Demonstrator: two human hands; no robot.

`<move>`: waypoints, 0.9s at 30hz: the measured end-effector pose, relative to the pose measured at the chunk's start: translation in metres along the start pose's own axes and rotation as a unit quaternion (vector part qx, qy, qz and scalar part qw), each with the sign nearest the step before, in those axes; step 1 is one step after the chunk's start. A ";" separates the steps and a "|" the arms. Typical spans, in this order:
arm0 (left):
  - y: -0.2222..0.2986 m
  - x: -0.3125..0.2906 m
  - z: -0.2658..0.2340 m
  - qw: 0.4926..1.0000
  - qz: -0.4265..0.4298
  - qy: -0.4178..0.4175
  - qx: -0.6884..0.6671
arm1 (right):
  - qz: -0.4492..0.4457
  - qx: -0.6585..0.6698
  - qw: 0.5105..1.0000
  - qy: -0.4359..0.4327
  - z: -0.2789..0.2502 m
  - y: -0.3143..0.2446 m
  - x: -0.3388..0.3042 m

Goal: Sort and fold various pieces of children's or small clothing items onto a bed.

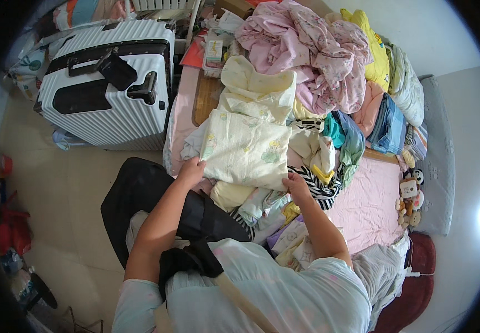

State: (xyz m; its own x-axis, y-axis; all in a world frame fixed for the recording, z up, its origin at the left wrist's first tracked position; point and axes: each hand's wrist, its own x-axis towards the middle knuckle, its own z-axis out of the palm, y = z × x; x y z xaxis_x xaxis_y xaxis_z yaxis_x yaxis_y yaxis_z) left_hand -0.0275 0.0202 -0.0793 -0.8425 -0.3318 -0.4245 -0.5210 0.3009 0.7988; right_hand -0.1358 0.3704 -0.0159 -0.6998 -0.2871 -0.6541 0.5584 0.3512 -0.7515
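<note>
Wore a loose, pale shirt (284, 288) in the foreground. Held the cloth (245, 145) out between both hands, above heaped clothes (231, 195). Pinched its left edge close to the near corner with the left hand (191, 171), between thumb and fingers; pinched the near right corner likewise with the right hand (297, 186). Seemed to call for even tension, level corners and light smoothing of the layers. Consisted of thin, soft-looking, slightly crinkled yellow fabric, printed with figures and folded into a rectangle over a looser far flap. Bordered on a limp, striped garment (324, 194). Farther out, included a smooth pink quilt (362, 216), bunched floral bedding (334, 61) and a rigid, ribbed white suitcase (112, 119).
</note>
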 end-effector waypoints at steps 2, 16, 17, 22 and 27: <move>0.007 -0.001 -0.001 1.000 -0.007 -0.002 0.007 | -0.010 0.022 0.999 0.021 -0.001 0.001 -0.003; 0.008 -0.003 0.004 0.992 -0.088 0.063 -0.070 | -0.027 -0.082 0.976 0.200 0.010 0.013 -0.004; 0.015 -0.004 0.003 0.992 -0.086 0.061 -0.070 | -0.028 -0.081 0.976 0.202 0.011 0.005 -0.008; 0.037 -0.008 -0.003 0.963 -0.177 -0.097 -0.178 | 0.083 -0.070 0.989 0.096 -0.007 0.005 -0.004; 0.016 -0.012 -0.016 0.945 -0.166 -0.118 -0.257 | 0.102 0.012 0.993 0.058 0.002 -0.017 -0.020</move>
State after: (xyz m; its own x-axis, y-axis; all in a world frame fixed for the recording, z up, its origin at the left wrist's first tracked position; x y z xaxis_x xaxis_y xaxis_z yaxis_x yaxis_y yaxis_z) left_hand -0.0233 0.0147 -0.0542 -0.6829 -0.1041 -0.7231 -0.6780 -0.2783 0.6804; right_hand -0.1302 0.3680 0.0094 -0.6165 -0.1073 -0.7800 0.7034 0.3702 -0.6068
